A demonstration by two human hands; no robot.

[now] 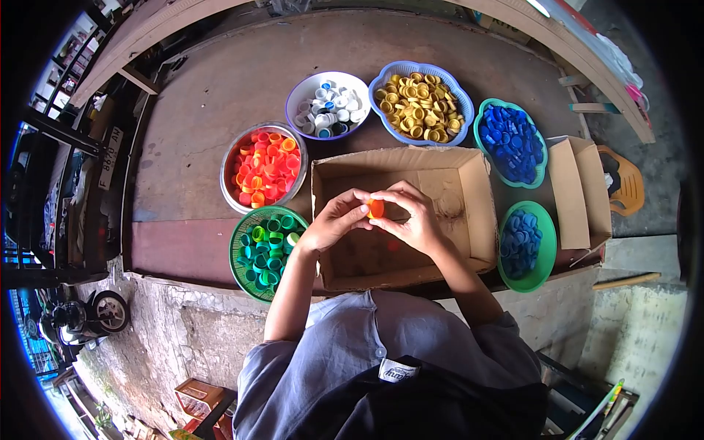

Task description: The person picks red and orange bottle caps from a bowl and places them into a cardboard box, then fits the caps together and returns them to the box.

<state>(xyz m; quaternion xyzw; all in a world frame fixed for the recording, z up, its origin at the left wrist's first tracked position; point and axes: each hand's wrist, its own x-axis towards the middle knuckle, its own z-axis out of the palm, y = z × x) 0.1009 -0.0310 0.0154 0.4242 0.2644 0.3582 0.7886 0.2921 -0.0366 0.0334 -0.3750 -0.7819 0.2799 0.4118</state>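
Note:
An orange cap [376, 209] is pinched between the fingertips of both hands, above the open cardboard box [477, 213]. My left hand [339, 218] grips its left side. From the right, my right hand [412, 216] has thumb and forefinger on it. Left of the box are a metal bowl of red and orange caps [268, 169] and a green basket of green caps [270, 249]. Behind it stand a bowl of white caps [334, 110] and a basket of yellow caps [419, 106].
A teal basket of dark blue caps [511, 143] and a green bowl of blue caps [522, 242] are right of the box. Beyond them stands a narrow cardboard box [579, 194]. An orange plastic stool [628, 183] is at the far right.

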